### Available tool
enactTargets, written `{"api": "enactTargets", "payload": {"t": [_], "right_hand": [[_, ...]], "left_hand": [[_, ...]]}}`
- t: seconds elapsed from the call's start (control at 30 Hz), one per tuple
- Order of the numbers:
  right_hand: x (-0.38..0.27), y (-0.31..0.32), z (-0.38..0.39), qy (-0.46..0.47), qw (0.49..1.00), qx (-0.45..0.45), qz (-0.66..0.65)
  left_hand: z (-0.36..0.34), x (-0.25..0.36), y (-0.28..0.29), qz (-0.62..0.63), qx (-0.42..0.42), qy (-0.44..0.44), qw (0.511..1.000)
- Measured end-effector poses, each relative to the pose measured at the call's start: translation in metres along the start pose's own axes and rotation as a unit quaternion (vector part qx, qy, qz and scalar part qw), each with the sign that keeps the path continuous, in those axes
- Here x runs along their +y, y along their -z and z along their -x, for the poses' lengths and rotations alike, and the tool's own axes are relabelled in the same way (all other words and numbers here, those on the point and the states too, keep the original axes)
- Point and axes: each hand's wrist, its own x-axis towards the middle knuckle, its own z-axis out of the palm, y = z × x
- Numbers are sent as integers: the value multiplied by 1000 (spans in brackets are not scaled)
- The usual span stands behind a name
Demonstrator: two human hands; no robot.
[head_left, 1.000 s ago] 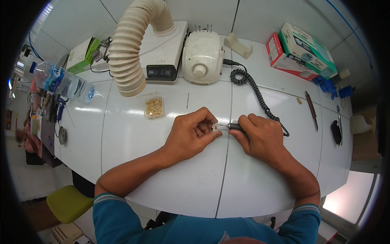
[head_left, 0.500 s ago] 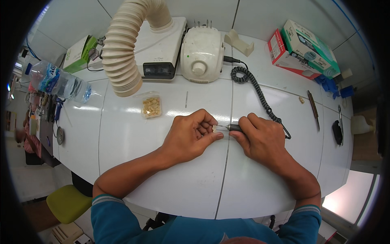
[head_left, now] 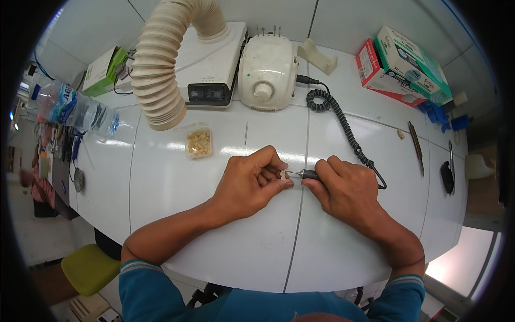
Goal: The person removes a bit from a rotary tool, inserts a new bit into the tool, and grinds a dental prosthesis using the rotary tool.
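Pinched between the thumb and fingers of my left hand [head_left: 248, 177] is a small cream-coloured dental piece [head_left: 282, 175] that looks like a tooth crown. My right hand [head_left: 347, 187] is closed around a black rotary handpiece [head_left: 310, 174], whose thin metal bur points left and reaches the dental piece. Whether the tip touches it is too small to tell. A coiled black cord [head_left: 343, 121] runs from behind the right hand up to the white motor control unit [head_left: 266, 75]. Beyond my left hand sits a small clear box [head_left: 199, 144] of similar yellowish pieces.
A ribbed suction hose [head_left: 156, 75] hangs at the upper left, near a water bottle [head_left: 80, 111]. Glove boxes [head_left: 407, 64] stand at the back right. A brown pen-like tool [head_left: 415, 147] and another dental piece [head_left: 401, 134] lie at right; a thin rod [head_left: 246, 133] lies ahead.
The dental piece is turned slightly in my left fingers. My right hand and the handpiece have shifted down a little. The whole view has moved very slightly.
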Motion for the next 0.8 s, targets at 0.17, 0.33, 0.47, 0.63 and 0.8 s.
{"api": "enactTargets", "payload": {"t": [0.17, 0.33, 0.47, 0.63, 0.8], "right_hand": [[1, 1, 0, 2, 1000, -9, -9], [1, 1, 0, 5, 1000, -12, -7], [2, 0, -1, 6, 1000, -10, -4], [2, 0, -3, 7, 1000, -12, -1], [2, -1, -3, 8, 1000, -16, 1]], "left_hand": [[0, -1, 0, 18, -4, 19, 1000], [2, -3, -1, 35, -2, 28, 999], [1, -2, 0, 28, -6, 17, 999], [1, -1, 1, 17, -7, 15, 1000], [1, -2, 1, 10, -9, 15, 1000]]}}
